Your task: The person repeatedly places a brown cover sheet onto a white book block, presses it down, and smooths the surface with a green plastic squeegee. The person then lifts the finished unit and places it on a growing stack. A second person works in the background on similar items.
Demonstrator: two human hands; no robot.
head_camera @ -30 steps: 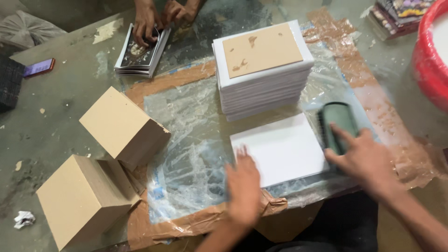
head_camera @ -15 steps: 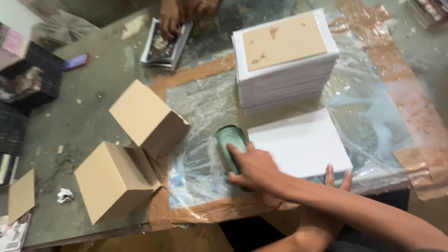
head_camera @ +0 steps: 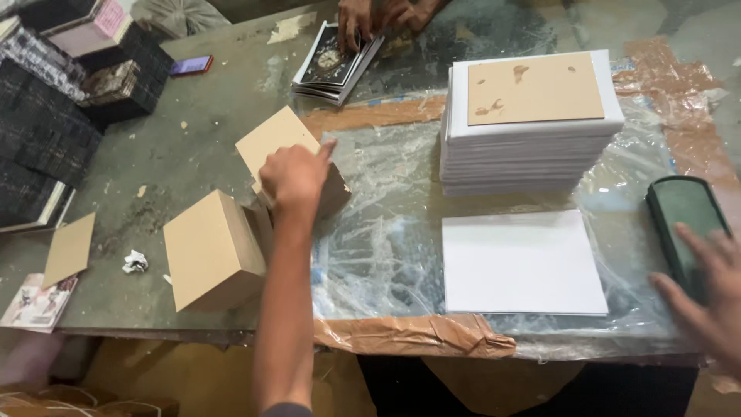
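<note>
Cardboard-fetching step: left hand (head_camera: 293, 176) pinches the top tan board (head_camera: 270, 139) off its stack; right hand (head_camera: 706, 297), fingers spread, rests on the green pad (head_camera: 683, 220); next comes laying it squarely on the white sheet (head_camera: 521, 262)

**Stacked brown boards and dark pad at the hands**

Stack of brown boards (head_camera: 284, 147): square, plain tan cardboard, tilted, leaning at the left edge of the plastic sheet (head_camera: 386, 232); the left hand (head_camera: 293, 176) rests on its right upper side. A second, similar brown stack (head_camera: 212, 251) stands just beside it, nearer the table's front edge. Dark green pad (head_camera: 685, 220): oblong with rounded corners, lying flat on the plastic at far right; the fingers (head_camera: 695, 239) of the right hand (head_camera: 714, 297) lie on its near end.
</note>
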